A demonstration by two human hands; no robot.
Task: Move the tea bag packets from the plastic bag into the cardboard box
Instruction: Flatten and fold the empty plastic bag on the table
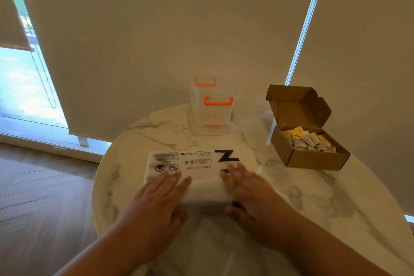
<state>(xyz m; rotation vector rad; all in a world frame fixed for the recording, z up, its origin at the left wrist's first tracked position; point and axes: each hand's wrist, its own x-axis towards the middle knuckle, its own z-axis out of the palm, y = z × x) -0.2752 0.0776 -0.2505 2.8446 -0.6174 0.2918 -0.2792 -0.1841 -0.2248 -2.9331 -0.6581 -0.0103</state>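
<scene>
White, half-clear plastic bag (190, 164) lies flat near the middle of the surface (313, 199), printed side up. The print is black: small text, warning icons, a web address and one large letter, all upside down to you. The bag's near edge looks folded over and thick.

Your left hand (161, 195) rests on the bag's near-left part, fingers straight and close together, released. Your right hand (248, 190) lies on the near-right part, fingers stretched over the print, thumb by the near edge, gripping nothing that shows. Both hands are blurred.

Tea bag packets (311, 141), white and yellow with tags, sit heaped in the cardboard box (313, 160). The box is brown, its lid flap standing open, at the far right of the surface and well apart from the bag.

Surface: round, white marble with grey veins. Clear containers (212, 110) with orange handles stand at its far edge.

Room: beige roller blinds (156, 40) behind, a bright glass strip at left, wood-plank floor (44, 197) below.
</scene>
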